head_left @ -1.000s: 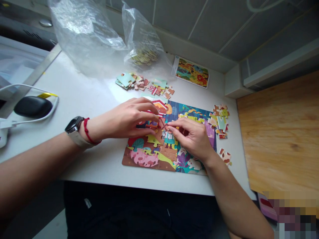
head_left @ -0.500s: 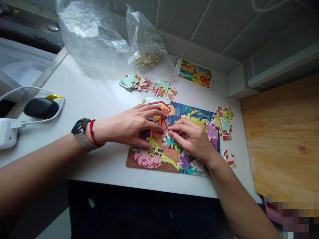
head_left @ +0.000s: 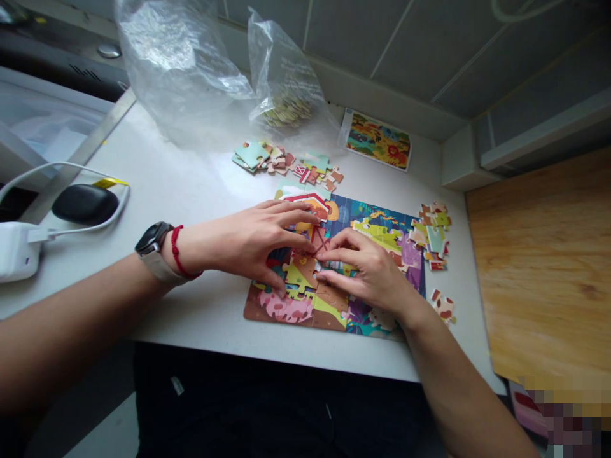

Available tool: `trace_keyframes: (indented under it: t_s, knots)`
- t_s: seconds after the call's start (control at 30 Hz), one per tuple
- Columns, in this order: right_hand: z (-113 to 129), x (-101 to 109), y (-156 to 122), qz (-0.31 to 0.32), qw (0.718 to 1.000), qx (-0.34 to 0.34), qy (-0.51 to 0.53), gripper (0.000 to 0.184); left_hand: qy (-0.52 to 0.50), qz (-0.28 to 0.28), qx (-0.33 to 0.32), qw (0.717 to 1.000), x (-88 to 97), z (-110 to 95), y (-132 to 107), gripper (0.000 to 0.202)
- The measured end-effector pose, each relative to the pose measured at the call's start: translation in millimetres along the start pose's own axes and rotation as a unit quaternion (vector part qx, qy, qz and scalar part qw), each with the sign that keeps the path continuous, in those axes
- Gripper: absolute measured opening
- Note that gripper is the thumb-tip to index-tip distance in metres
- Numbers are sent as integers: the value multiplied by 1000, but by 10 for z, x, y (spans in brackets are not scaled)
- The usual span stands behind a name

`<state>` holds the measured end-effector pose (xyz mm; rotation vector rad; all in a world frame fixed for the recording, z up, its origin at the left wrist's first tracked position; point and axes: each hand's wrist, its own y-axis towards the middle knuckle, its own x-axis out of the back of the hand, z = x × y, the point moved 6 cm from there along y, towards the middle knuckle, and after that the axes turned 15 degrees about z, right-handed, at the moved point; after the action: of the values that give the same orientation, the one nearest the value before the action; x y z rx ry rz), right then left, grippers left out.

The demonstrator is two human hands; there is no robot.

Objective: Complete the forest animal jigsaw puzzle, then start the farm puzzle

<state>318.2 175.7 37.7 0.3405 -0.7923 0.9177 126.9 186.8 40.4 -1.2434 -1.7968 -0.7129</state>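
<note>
A colourful jigsaw puzzle lies partly assembled on the white table. My left hand, with a watch and a red cord at the wrist, lies flat over the puzzle's left half, fingers stretched out and pressing on the pieces. My right hand rests on the puzzle's middle, fingers extended and pressing down beside the left fingertips. Neither hand holds a piece. Loose pieces lie behind the puzzle, and another small heap of pieces sits at its right.
Two clear plastic bags stand at the back, one holding pieces. A picture card leans by the wall. A black case, a white charger and its cable are at the left. A wooden board lies right.
Both hands have flattened onto the puzzle's middle; the right hand's fingers went from a pinch near the centre to pressing down. The view shifted slightly.
</note>
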Motion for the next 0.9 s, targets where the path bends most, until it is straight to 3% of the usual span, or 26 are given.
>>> trace_keyframes:
  t_s: [0.23,0.57,0.77,0.9]
  knots:
    - [-13,-6,-1,2,1000,-4,8,10,3,8,2,1000,4,8,-12,58]
    - [18,0,-3,1,1000,6,0,9,-9,2,-6,1000,14,-5,-4,59]
    - [29,11,-4,1,1000,16,1,9,-8,-1,7,1000,18,11,9,25]
    - [27,13,-2,2,1000,20,2,6,-1,1,9,1000,13,1,17,23]
